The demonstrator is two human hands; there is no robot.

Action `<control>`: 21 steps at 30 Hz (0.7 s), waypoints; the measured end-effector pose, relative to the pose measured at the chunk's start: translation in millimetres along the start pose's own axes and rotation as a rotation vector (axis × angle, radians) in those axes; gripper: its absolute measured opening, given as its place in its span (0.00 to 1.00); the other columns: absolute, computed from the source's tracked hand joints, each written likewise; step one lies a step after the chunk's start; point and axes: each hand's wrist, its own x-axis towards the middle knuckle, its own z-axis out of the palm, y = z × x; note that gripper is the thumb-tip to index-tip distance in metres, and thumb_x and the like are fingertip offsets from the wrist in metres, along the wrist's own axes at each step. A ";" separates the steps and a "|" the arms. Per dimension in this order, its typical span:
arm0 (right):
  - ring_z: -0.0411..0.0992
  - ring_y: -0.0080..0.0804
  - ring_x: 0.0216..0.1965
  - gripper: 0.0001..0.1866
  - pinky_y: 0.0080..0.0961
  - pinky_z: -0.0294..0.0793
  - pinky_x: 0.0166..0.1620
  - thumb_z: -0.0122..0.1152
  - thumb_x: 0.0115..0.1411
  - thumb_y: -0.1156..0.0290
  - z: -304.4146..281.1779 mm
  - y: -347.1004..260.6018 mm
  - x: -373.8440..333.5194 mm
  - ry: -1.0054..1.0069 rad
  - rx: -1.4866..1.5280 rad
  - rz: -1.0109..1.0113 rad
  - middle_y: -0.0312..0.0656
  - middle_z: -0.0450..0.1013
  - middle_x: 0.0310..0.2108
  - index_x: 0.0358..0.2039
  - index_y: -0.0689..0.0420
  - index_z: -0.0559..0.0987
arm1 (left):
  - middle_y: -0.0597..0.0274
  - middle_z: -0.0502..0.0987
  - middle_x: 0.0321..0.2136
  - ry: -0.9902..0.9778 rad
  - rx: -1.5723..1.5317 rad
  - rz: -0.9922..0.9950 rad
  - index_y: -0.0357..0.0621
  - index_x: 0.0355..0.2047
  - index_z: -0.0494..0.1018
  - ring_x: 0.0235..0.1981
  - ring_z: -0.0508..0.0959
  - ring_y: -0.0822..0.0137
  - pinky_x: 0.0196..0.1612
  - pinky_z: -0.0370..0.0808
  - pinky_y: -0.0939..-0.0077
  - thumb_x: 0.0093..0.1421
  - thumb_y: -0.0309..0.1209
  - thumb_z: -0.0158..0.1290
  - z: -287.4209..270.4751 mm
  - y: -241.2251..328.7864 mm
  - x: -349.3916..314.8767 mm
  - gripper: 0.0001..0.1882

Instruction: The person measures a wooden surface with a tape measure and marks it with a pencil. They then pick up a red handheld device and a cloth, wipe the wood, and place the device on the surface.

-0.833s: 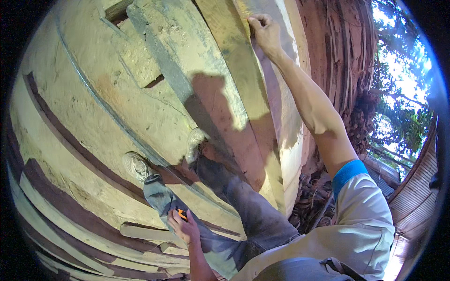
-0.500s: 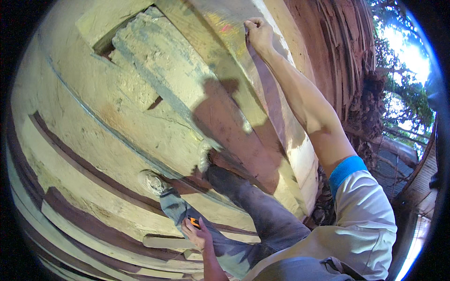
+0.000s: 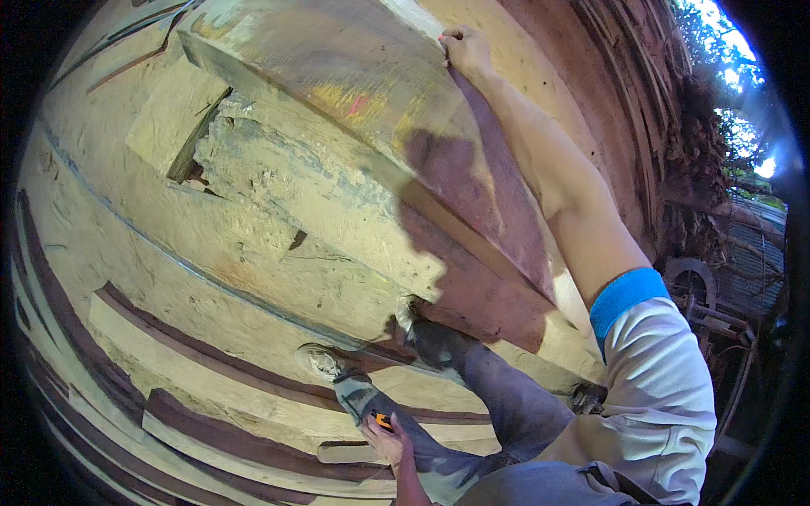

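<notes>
My right hand is closed at the upper edge of a big squared timber, its arm stretched out. A small red spot shows at its fingertips; what it belongs to is too small to make out. A pink mark lies on the timber's face, in a yellowish patch. Down by my left leg, my left hand is closed around a small orange-and-black tape measure, partly hidden by the fingers. The timber stands along my right side, and my shadow falls across it.
A rough, pale slab lies beside the timber, near my shoes. Long boards with dark gaps lie at the left. A thin bluish strip runs over the ground. Machinery with a wheel stands at the right.
The view has shifted, showing more of the timber's far end and the pink mark further left in it. Both hands stay closed, the right one still at the timber's upper edge.
</notes>
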 end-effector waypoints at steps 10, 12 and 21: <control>0.72 0.26 0.19 0.08 0.27 0.72 0.24 0.60 0.56 0.69 -9.3 30.3 51.6 -0.028 -0.127 -0.032 0.40 0.74 0.19 0.28 0.61 0.79 | 0.41 0.64 0.48 -0.022 0.070 0.017 0.35 0.52 0.60 0.51 0.65 0.41 0.53 0.64 0.49 0.59 0.39 0.55 -1.7 19.5 3.4 0.27; 0.74 0.29 0.23 0.09 0.28 0.73 0.28 0.60 0.56 0.67 -8.5 27.1 48.1 -0.025 -0.238 -0.120 0.43 0.75 0.20 0.29 0.61 0.80 | 0.41 0.64 0.48 -0.032 0.076 0.009 0.35 0.52 0.61 0.51 0.65 0.41 0.53 0.64 0.50 0.59 0.39 0.55 -0.9 21.2 3.4 0.27; 0.76 0.49 0.35 0.13 0.40 0.73 0.43 0.57 0.57 0.63 18.3 -18.0 -52.9 -0.171 -0.184 -0.354 0.51 0.76 0.30 0.35 0.59 0.80 | 0.42 0.66 0.48 -0.029 0.088 0.010 0.34 0.52 0.61 0.50 0.66 0.42 0.51 0.66 0.50 0.59 0.39 0.55 2.1 16.2 3.6 0.27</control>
